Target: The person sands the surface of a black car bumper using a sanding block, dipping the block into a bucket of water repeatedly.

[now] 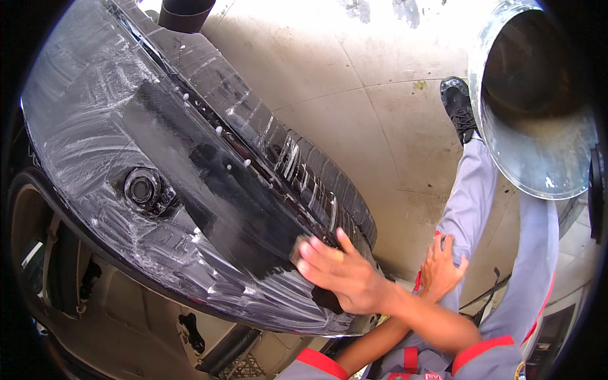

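My right hand [342,275] reaches across to the dark car body panel [202,183], its fingers bent against the surface. A small brownish pad [299,248] shows at the fingertips; its exact kind cannot be made out. White streaky residue covers much of the panel, while a dark, wet-looking band runs down its middle toward that hand. A round black fitting [142,188] is set into the panel. My left forearm passes under the right one, and my left hand [441,269] rests on my grey-trousered leg, holding nothing, fingers apart.
Beyond the panel edge is a treaded tyre [310,164]. At upper right a round metal tub [506,158] has a dark inside. My black shoe [459,107] is beside it on the pale floor [354,107]. A beige car interior [126,310] opens at lower left.
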The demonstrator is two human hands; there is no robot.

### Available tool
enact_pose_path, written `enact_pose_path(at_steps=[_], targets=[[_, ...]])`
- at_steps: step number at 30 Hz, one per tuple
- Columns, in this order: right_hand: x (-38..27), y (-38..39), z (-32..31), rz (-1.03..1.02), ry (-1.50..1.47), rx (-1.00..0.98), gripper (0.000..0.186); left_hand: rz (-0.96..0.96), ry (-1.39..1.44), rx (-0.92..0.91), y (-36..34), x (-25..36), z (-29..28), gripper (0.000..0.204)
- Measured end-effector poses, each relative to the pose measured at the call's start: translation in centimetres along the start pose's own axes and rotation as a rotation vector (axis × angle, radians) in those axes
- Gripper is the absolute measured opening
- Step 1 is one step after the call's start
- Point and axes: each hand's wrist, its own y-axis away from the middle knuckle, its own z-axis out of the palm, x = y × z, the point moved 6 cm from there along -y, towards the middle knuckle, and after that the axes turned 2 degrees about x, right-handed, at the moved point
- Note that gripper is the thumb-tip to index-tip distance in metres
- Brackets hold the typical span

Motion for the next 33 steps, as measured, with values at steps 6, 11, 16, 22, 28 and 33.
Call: enact_pose_path(at_steps=[6,11,16,22,28,33], targets=[[-0.1,-7.9,-0.9,-0.146,-0.132,0.045,0.075,0.039,-0.096,-0.001,-0.3,-1.7,1.3,0.055],[0.2,1.3,0.0,0.031,-0.06,0.034,0.066,0.058,-0.056,-0.048,-0.1,-2.1,0.1,0.055],[0.2,-0.2,-1.4,-0.017,-0.034,0.054,0.068,0.083,-0.002,0.092,1.0,-2.6,1.1,0.052],[0.4,-3.1,-1.2,-0.146,0.035,-0.028,0.069,0.183,0.187,0.258,4.1,-5.1,2.6,0.048],[1.2,7.3,0.2,0.05,-0.051,-0.014,0.064,-0.021,-0.124,-0.042,2.9,-6.4,3.9,0.048],[1.3,1.3,0.2,-0.16,-0.029,0.023,0.066,0.028,-0.136,-0.01,2.8,-6.5,4.7,0.048]])
